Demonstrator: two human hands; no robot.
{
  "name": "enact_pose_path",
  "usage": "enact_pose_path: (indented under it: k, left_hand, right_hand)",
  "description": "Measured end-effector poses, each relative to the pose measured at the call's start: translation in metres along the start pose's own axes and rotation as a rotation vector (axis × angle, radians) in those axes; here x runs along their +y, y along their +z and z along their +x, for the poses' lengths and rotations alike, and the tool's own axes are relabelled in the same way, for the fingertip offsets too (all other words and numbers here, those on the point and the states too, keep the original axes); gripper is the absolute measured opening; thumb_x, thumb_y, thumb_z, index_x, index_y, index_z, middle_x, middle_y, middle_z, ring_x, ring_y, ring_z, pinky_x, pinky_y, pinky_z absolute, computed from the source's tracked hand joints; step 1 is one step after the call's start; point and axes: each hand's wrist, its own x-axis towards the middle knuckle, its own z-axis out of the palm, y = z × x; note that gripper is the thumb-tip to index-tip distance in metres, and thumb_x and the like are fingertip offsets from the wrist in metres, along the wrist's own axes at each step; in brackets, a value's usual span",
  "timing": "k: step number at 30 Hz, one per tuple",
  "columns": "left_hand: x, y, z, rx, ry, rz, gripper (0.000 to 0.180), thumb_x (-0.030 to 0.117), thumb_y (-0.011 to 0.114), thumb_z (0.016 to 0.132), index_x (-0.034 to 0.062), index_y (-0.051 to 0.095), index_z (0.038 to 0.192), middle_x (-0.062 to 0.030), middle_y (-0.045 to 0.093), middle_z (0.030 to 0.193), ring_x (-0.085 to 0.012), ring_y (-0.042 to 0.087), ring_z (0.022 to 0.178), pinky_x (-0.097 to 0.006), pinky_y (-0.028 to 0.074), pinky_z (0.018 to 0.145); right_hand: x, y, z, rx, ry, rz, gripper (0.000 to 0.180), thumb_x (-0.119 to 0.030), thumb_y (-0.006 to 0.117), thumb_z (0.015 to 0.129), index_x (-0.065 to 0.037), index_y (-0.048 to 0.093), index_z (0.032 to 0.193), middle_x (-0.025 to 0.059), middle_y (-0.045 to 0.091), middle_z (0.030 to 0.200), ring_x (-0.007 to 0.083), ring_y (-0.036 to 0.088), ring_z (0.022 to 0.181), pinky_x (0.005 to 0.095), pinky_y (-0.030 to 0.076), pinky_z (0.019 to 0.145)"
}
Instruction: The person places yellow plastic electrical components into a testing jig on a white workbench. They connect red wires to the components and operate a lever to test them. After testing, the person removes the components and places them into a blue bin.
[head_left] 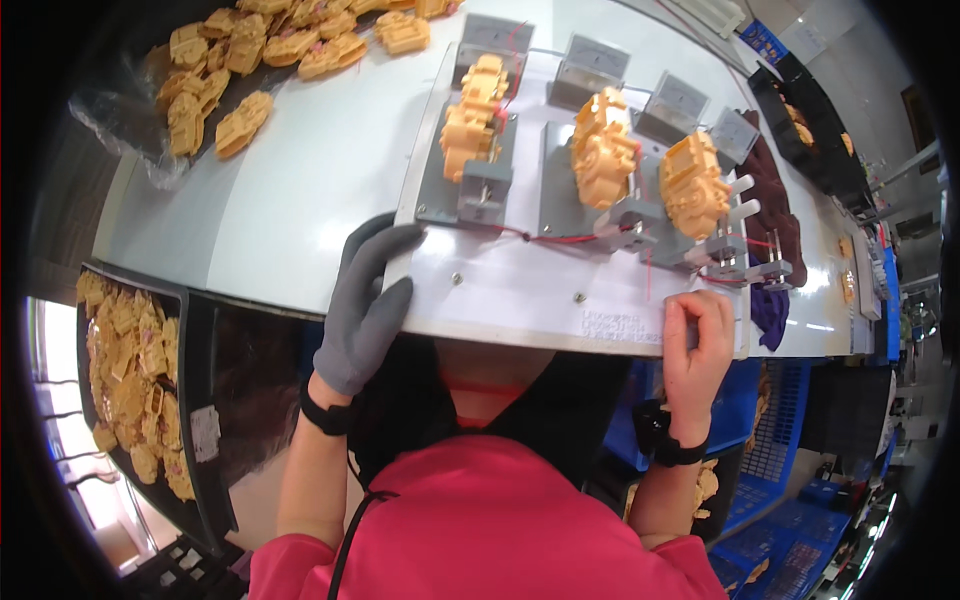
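A white fixture board (500,290) lies at the table's front edge. Mounted on it are gear-housing-like tan plastic parts: one at the left (472,125), one in the middle (603,150) and one at the right (694,185). Each sits by a grey clamp block, with a clear-fronted panel meter (590,70) behind and thin red wires between. My left hand (365,305), in a grey glove, is closed round the board's front left corner. At the front right, my bare right hand (697,335) grips the edge with curled fingers. What lies under the board is hidden.
Many loose tan parts (240,40) lie on black sheeting at the far left. A black bin (190,400) full of them stands at the lower left. Dark brown cloth (768,200) and purple cloth (770,315) lie right of the board. Blue crates (770,430) stand below right.
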Motion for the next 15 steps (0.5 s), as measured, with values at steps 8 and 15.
enact_pose_path:
  k: [8,15]
  left_hand:
    - [0.0014,0.0045,0.0026,0.023,-0.039,-0.138,0.044,0.006,0.053,0.085,-0.0014,0.056,0.128,-0.0165,0.044,0.141,-0.0272,0.046,0.133,-0.039,0.034,0.114]
    - [0.0005,0.0037,0.0032,0.022,-0.040,-0.179,0.042,0.005,0.054,0.085,-0.0012,0.056,0.126,-0.0156,0.044,0.140,-0.0262,0.048,0.130,-0.039,0.035,0.113]
  right_hand:
    - [-0.0014,0.0010,0.0003,0.024,-0.020,-0.030,0.006,-0.005,0.067,0.091,0.000,0.064,0.094,0.0114,0.060,0.093,0.0256,0.058,0.084,0.0345,0.049,0.075]
    - [-0.0005,0.0019,-0.0003,0.029,-0.004,-0.021,0.006,-0.005,0.066,0.091,0.000,0.064,0.094,0.0114,0.060,0.093,0.0259,0.059,0.085,0.0343,0.049,0.077]
